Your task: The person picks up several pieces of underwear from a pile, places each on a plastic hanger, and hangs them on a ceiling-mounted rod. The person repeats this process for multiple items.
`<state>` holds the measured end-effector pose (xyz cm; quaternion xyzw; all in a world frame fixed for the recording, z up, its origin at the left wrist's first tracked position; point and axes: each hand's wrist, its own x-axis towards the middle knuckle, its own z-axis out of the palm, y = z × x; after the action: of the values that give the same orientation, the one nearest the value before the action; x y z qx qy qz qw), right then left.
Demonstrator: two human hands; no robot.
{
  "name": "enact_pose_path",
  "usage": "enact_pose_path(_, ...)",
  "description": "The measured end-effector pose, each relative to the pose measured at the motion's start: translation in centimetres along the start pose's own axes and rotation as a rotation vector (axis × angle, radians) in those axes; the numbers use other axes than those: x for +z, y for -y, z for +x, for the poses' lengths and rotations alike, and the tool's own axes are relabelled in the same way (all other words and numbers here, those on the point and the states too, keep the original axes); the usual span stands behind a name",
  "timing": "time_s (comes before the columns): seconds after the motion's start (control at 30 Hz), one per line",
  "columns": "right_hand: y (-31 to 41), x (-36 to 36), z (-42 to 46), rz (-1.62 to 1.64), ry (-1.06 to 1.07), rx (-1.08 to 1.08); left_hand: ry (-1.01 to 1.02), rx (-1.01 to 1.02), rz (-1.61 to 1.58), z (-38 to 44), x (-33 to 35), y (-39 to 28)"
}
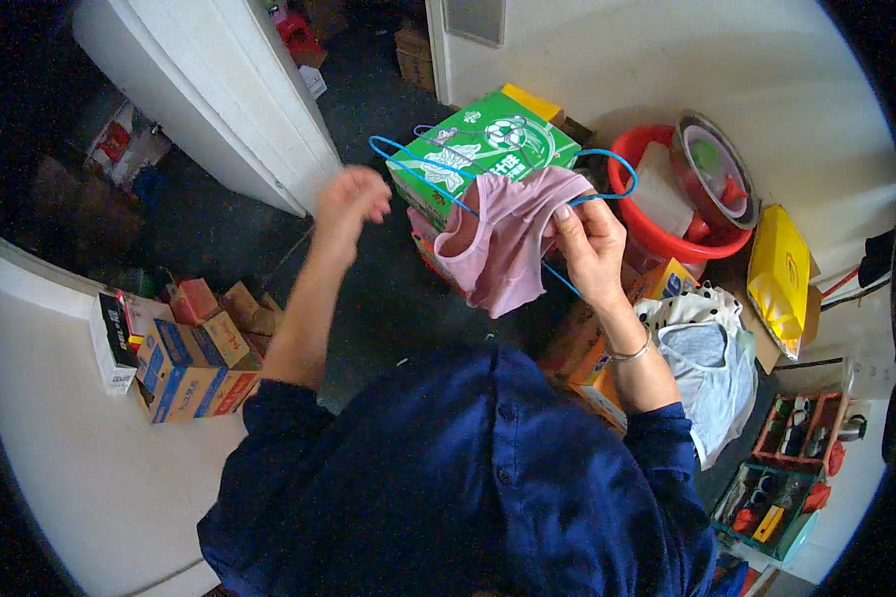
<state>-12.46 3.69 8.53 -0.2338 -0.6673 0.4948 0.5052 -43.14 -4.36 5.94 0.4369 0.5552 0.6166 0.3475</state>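
My right hand [591, 242] pinches the edge of a small pink sleeveless top [504, 239] together with a blue wire clothes hanger [618, 153]. The hanger passes through the top, with one end loop standing out at the right and the other at the left. My left hand [358, 195] is raised to the left of the garment, touching nothing, its fingers slightly curled and a little blurred. Behind the garment is a green cardboard box [485, 142] with a darker wire hanger [448, 138] lying on it.
A red plastic tub [717, 250] holding basins stands at the right. Light-coloured clothes [705, 373] lie near my right forearm, beside an orange box [593, 373]. Baskets of small items [799, 466] are at the lower right. Cardboard boxes [194, 373] sit at the left, below a white door [246, 97].
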Motion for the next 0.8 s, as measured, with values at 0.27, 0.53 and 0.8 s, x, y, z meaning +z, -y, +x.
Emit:
enact_pose_path(0.27,0.6,-0.1,-0.7,-0.053,0.064,0.007,0.211,0.134,0.101,-7.0,6.7,-0.7)
enact_pose_path(0.53,2.3,-1.1,-1.5,-0.001,0.151,0.134,0.284,0.888,0.977,-2.9,7.0,-9.6)
enact_pose_path(0.8,-0.7,-1.5,-0.9,-0.349,0.047,-0.047,0.655,0.348,0.591,-2.0,9.4,-4.0)
